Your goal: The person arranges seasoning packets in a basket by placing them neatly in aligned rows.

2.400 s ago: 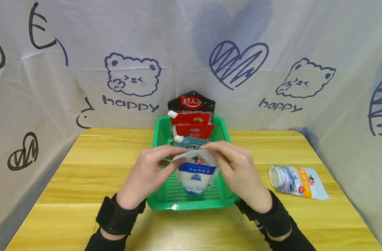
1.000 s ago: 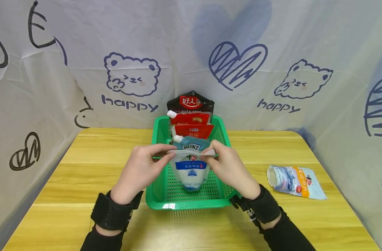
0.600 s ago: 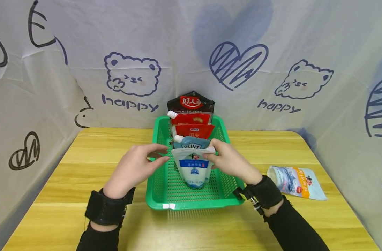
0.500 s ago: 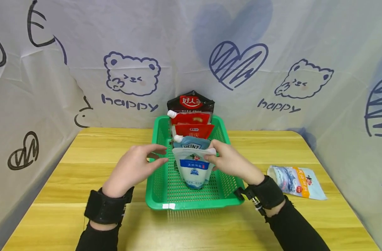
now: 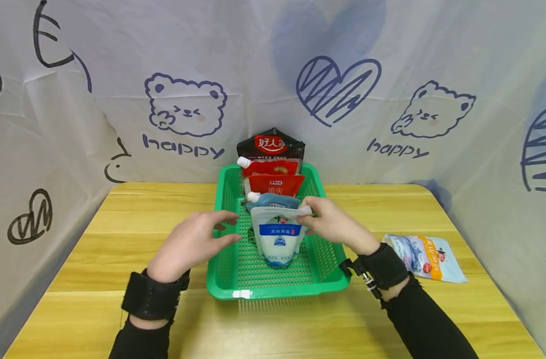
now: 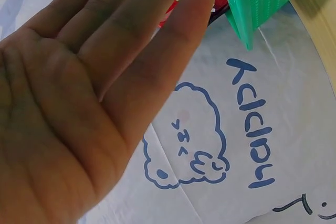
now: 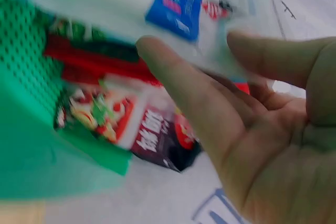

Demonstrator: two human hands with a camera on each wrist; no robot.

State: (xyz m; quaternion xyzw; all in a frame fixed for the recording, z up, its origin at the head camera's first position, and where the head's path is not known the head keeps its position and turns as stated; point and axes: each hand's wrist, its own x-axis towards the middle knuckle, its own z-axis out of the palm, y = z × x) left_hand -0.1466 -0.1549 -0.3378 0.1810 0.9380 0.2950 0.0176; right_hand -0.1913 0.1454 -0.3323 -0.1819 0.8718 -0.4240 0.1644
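Note:
A white sea salt pouch (image 5: pixel 279 244) with a blue band stands at the front of the green basket (image 5: pixel 273 294). My right hand (image 5: pixel 340 227) pinches its upper right corner between thumb and fingers. In the right wrist view, the salt pouch (image 7: pixel 100 3) is blurred across the top, by the thumb and forefinger. My left hand (image 5: pixel 189 244) hovers over the basket's left side, fingers apart and holding nothing. Close behind the salt is a blue-grey spouted Heinz pouch (image 5: pixel 279 200). Two red pouches and a tall black packet (image 5: pixel 270 144) line up farther back.
To the right of the basket, another pouch (image 5: pixel 427 257), with an orange stripe and partly rolled or folded at one end, lies on the wooden table (image 5: pixel 133 209). A white cloth (image 5: pixel 259 50) with drawn bears and hearts hangs behind the table.
My left hand has let go of the salt pouch's top edge and drawn off to the left. The right hand keeps the corner, and the pouch has shifted slightly right.

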